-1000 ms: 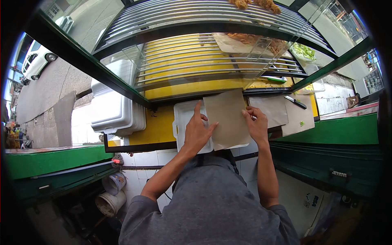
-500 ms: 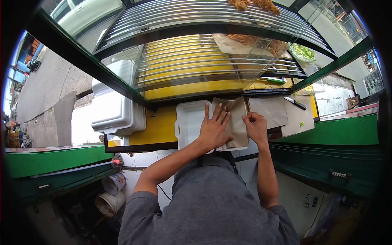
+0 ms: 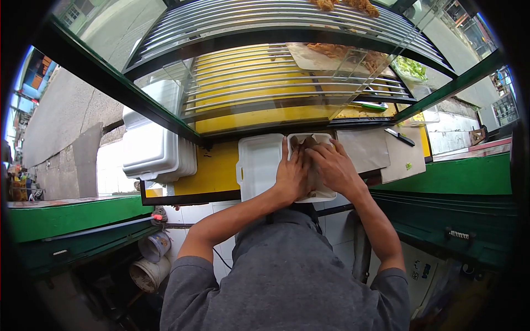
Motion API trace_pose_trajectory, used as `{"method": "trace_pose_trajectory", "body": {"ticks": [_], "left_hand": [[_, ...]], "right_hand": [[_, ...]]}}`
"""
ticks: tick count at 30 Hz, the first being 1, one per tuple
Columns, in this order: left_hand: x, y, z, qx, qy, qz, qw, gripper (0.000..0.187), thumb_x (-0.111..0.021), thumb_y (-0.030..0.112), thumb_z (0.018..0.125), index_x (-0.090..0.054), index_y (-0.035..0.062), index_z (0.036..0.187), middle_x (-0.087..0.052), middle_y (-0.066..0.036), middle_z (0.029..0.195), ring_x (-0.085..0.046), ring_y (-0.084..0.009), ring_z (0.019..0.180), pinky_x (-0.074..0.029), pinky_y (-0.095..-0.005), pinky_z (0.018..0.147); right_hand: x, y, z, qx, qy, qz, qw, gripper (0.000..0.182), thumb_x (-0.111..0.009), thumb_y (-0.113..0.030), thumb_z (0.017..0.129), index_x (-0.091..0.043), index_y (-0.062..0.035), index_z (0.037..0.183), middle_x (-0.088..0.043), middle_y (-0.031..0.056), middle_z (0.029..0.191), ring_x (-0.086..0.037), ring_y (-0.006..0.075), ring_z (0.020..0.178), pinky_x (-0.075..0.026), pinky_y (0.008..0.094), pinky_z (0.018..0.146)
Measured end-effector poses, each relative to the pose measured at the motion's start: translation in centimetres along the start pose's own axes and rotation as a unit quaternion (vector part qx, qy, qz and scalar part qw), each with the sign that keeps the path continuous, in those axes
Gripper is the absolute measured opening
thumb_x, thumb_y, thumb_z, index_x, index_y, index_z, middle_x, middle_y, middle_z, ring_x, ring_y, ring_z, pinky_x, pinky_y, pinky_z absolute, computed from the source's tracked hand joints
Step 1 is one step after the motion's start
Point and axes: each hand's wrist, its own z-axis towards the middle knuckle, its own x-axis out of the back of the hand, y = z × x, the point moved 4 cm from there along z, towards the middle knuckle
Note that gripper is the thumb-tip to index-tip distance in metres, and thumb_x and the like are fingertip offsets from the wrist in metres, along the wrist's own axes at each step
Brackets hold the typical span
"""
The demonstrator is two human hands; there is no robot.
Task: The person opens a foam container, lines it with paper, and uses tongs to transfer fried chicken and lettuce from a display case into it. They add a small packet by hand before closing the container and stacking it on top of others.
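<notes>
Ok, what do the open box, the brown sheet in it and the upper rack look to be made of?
Open box: probably foam plastic, matte white, judging by its moulded, rounded corners and soft-looking rim.
Brown sheet: likely paper, thin, creased and dull; whether it's coated, I can't tell.
Upper rack: apparently metal, smooth finish, as its thin silvery bars catch the light.

Smooth foam box (image 3: 258, 165), matt paper sheet (image 3: 316, 181), shiny metal rack (image 3: 237, 20), matt cloth shirt (image 3: 281, 270)
</notes>
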Motion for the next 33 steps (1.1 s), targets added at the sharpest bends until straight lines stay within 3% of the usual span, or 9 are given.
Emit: {"method": "trace_pose_trajectory", "body": {"ticks": [3, 6, 16, 18, 22, 24, 27, 31, 33], "left_hand": [[-0.3, -0.6, -0.2, -0.019, 0.017, -0.015, 1.000, 0.096, -0.062, 0.064, 0.075, -0.037, 0.0029, 0.145, -0.039, -0.019, 0.148, -0.031, -0.0279, 0.142, 0.011, -0.0705, 0.109], [-0.6, -1.3, -0.2, -0.035, 0.019, -0.024, 0.999, 0.095, -0.067, 0.058, 0.073, -0.038, 0.0022, 0.144, -0.040, -0.019, 0.148, -0.033, -0.0280, 0.141, 0.009, -0.0718, 0.109], [-0.3, -1.8, 0.3, -0.069, 0.057, -0.039, 0.995, 0.083, -0.075, 0.030, 0.066, -0.046, 0.0011, 0.138, -0.051, -0.017, 0.134, -0.043, -0.0289, 0.133, -0.003, -0.0770, 0.106], [-0.2, -1.7, 0.3, -0.065, 0.059, -0.025, 0.996, 0.084, -0.076, 0.037, 0.067, -0.047, 0.0020, 0.138, -0.052, -0.016, 0.132, -0.046, -0.0292, 0.130, -0.003, -0.0769, 0.106], [1.3, -0.6, 0.8, -0.001, 0.004, -0.066, 0.998, 0.088, -0.074, 0.053, 0.068, -0.049, 0.0041, 0.136, -0.051, -0.014, 0.130, -0.047, -0.0284, 0.126, -0.004, -0.0766, 0.106], [0.6, -0.4, 0.6, 0.015, 0.029, -0.067, 0.997, 0.092, -0.072, 0.061, 0.067, -0.049, 0.0039, 0.136, -0.050, -0.012, 0.129, -0.047, -0.0273, 0.126, -0.004, -0.0765, 0.107], [0.1, -0.4, 0.3, 0.027, 0.058, -0.087, 0.994, 0.092, -0.074, 0.059, 0.066, -0.049, 0.0033, 0.135, -0.049, -0.010, 0.130, -0.045, -0.0264, 0.127, -0.004, -0.0763, 0.107], [1.0, -0.8, -0.8, 0.015, -0.014, -0.056, 0.998, 0.087, -0.078, 0.043, 0.066, -0.048, 0.0009, 0.136, -0.048, -0.012, 0.133, -0.042, -0.0260, 0.131, -0.002, -0.0759, 0.107], [0.6, -0.1, -1.1, 0.046, -0.001, -0.043, 0.998, 0.084, -0.076, 0.033, 0.066, -0.047, -0.0009, 0.136, -0.046, -0.013, 0.137, -0.038, -0.0254, 0.135, -0.001, -0.0756, 0.107]], "right_hand": [[0.2, 0.2, -0.4, -0.043, -0.016, -0.090, 0.995, 0.076, -0.076, -0.037, 0.073, -0.048, -0.0103, 0.139, -0.039, 0.0095, 0.148, -0.022, 0.0360, 0.144, -0.013, 0.0560, 0.117], [1.5, 0.7, -0.9, -0.088, -0.016, -0.060, 0.994, 0.092, -0.079, -0.050, 0.065, -0.046, -0.0116, 0.142, -0.031, 0.0059, 0.154, -0.009, 0.0353, 0.148, -0.008, 0.0608, 0.117], [0.0, 0.3, -0.5, -0.083, -0.128, -0.089, 0.984, 0.085, -0.081, -0.053, 0.060, -0.058, -0.0091, 0.129, -0.045, 0.0044, 0.141, -0.023, 0.0343, 0.142, -0.008, 0.0581, 0.117], [0.7, 0.2, -0.2, -0.079, -0.128, -0.093, 0.984, 0.084, -0.081, -0.051, 0.060, -0.058, -0.0087, 0.128, -0.047, 0.0046, 0.138, -0.025, 0.0334, 0.141, -0.010, 0.0583, 0.117], [-0.5, 0.2, -0.4, -0.024, -0.019, -0.142, 0.989, 0.077, -0.080, -0.048, 0.061, -0.063, -0.0023, 0.120, -0.052, 0.0077, 0.130, -0.031, 0.0350, 0.140, -0.012, 0.0596, 0.116], [-1.0, 0.1, -0.6, 0.018, 0.051, -0.171, 0.984, 0.077, -0.079, -0.050, 0.062, -0.063, -0.0018, 0.121, -0.054, 0.0092, 0.128, -0.031, 0.0365, 0.140, -0.011, 0.0602, 0.116], [-0.1, 0.4, -0.9, -0.002, -0.057, -0.082, 0.995, 0.084, -0.077, -0.051, 0.067, -0.054, -0.0016, 0.132, -0.051, 0.0098, 0.134, -0.027, 0.0376, 0.141, -0.010, 0.0588, 0.117], [0.2, 0.0, -1.1, 0.020, -0.144, -0.136, 0.980, 0.080, -0.073, -0.051, 0.071, -0.054, -0.0023, 0.132, -0.051, 0.0153, 0.133, -0.028, 0.0378, 0.140, -0.011, 0.0586, 0.117], [0.1, -0.1, -1.1, 0.033, -0.168, -0.154, 0.973, 0.076, -0.070, -0.049, 0.074, -0.054, -0.0024, 0.132, -0.050, 0.0178, 0.134, -0.028, 0.0378, 0.141, -0.011, 0.0586, 0.117]]}}
